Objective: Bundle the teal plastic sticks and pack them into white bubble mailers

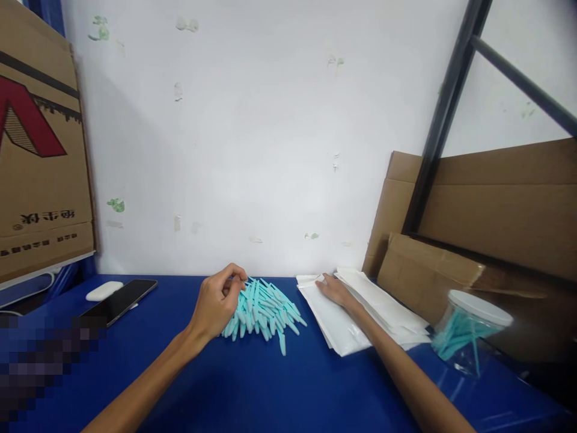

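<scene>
A heap of slim teal sticks with paler, wider tips, looking like eyebrow razors (265, 310), lies on the blue table. My left hand (220, 297) is at the heap's upper left, thumb and fingers curled together in a pinch; what is between them, if anything, is hidden. To the right of the heap lies a white mailing bag (336, 322), flat on the table. The fingers of my right hand (334, 290) are bent onto its far end, gripping near the opening. More white bags (383, 304) are stacked just right of that hand, partly behind my forearm.
A clear jar (469, 334) with a white lid, holding teal sticks, stands at the right. Cardboard (428, 264) and a dark metal post (444, 120) rise behind it. On the left are a phone (126, 300), a white case (104, 291) and a large carton (45, 180).
</scene>
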`<action>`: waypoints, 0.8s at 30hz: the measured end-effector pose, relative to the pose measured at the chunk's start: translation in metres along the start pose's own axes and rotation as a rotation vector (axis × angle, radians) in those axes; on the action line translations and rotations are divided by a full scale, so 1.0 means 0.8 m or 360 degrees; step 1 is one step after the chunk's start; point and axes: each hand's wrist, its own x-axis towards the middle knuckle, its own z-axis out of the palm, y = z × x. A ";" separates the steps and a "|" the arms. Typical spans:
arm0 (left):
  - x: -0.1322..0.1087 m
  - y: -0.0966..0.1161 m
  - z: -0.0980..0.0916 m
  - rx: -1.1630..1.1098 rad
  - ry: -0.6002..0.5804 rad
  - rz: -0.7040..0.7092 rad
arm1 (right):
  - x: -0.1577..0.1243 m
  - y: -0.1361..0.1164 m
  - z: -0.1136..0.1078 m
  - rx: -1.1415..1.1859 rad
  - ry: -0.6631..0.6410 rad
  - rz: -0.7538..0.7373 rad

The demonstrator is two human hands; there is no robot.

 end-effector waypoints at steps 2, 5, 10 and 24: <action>0.000 0.000 0.001 0.0011 -0.0014 -0.0003 | -0.003 0.001 0.005 -0.0049 0.0012 -0.0023; 0.000 0.002 0.002 0.0038 -0.0037 0.0010 | -0.007 -0.001 0.010 -0.0100 0.0038 -0.0046; 0.000 0.005 0.003 0.0095 -0.0055 0.0052 | -0.007 -0.001 0.012 -0.0100 0.0064 -0.0070; -0.003 0.004 0.008 0.0238 -0.0119 0.0119 | 0.002 0.023 0.003 0.0010 0.0084 0.0158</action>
